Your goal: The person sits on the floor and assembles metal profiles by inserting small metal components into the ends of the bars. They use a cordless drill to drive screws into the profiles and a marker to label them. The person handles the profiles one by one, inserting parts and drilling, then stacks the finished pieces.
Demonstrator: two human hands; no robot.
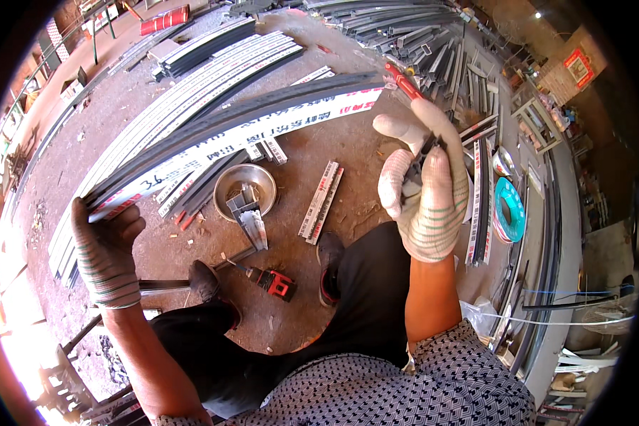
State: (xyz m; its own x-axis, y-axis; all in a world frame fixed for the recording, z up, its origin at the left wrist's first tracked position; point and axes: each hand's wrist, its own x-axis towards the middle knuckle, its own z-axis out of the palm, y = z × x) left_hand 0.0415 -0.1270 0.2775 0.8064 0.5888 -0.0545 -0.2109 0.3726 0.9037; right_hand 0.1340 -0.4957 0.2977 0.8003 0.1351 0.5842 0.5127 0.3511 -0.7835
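My left hand (106, 248), in a striped white work glove with dark fingers, is closed on the near end of a long dark grey profile bar (263, 106). White printed film covers the bar's side. It slants up to the right, with its far end near my right hand. That hand (429, 192), gloved in white, is raised with curled fingers around small dark pieces (427, 150), too hidden to name. Just beyond its index fingertip shows a red tool handle (405, 84); I cannot tell whether the fingers touch it.
On the floor are a metal bowl (268, 186) with short profile pieces, a red-and-black cordless drill (277, 284) between my feet, and two short film-covered strips (321, 202). Long profiles (192, 89) lie at the left, more are piled far back (405, 35), and a teal spool (510, 209) sits right.
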